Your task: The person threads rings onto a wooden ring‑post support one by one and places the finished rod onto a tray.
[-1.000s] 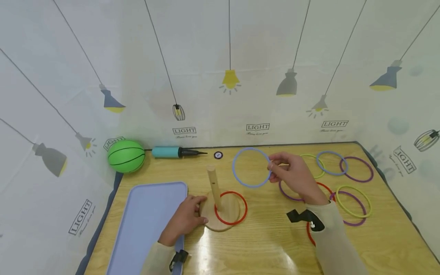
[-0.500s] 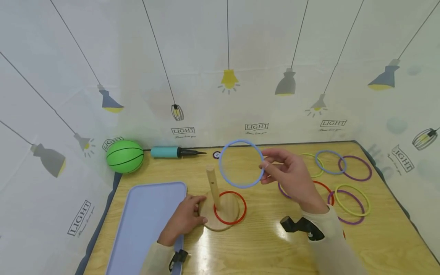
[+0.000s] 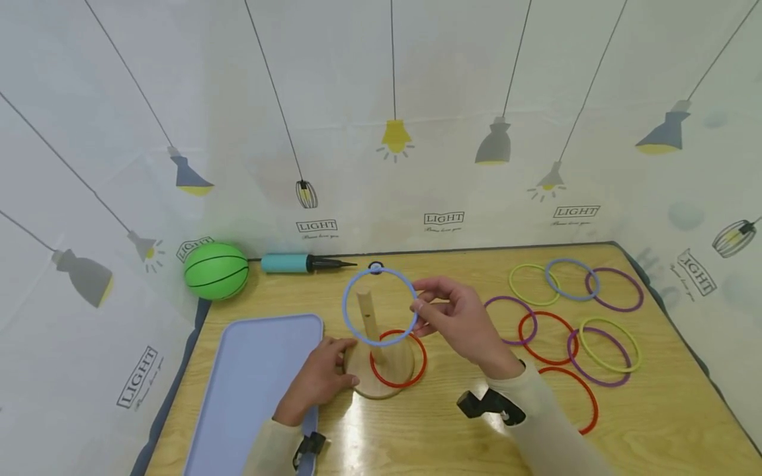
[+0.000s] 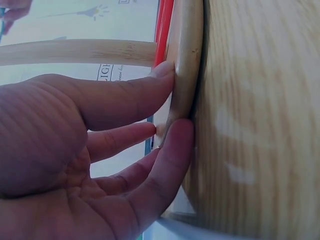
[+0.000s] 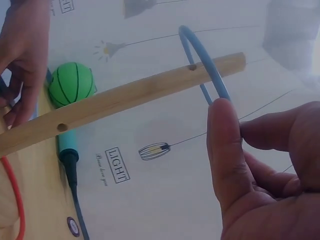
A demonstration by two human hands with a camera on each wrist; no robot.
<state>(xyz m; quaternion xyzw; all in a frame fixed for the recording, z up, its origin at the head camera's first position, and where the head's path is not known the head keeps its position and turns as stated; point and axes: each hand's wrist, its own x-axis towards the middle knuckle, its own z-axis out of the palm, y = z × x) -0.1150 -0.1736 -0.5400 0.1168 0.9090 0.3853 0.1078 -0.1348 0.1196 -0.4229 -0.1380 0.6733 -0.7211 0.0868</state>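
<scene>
My right hand (image 3: 458,317) pinches a light blue ring (image 3: 344,304) between thumb and fingers. The ring circles the upper part of the upright wooden post (image 5: 145,91), whose top pokes through it in the right wrist view. Below, the post rises from a round wooden base (image 3: 359,363). My left hand (image 3: 321,377) grips the left edge of that base, thumb on top and a finger at the rim (image 4: 185,95). A red ring (image 3: 426,362) lies on the base around the post's foot, part of it over the table.
Several purple, red, yellow-green and blue rings lie on the table's right side, among them a red ring (image 3: 595,403). A blue tray (image 3: 256,383) lies at left. Behind are a green ball (image 3: 217,271), a teal hand pump (image 3: 286,263) and a small round disc (image 3: 376,268).
My right hand has carried the blue ring leftward from beside the post to around its top. My left hand has stayed on the base.
</scene>
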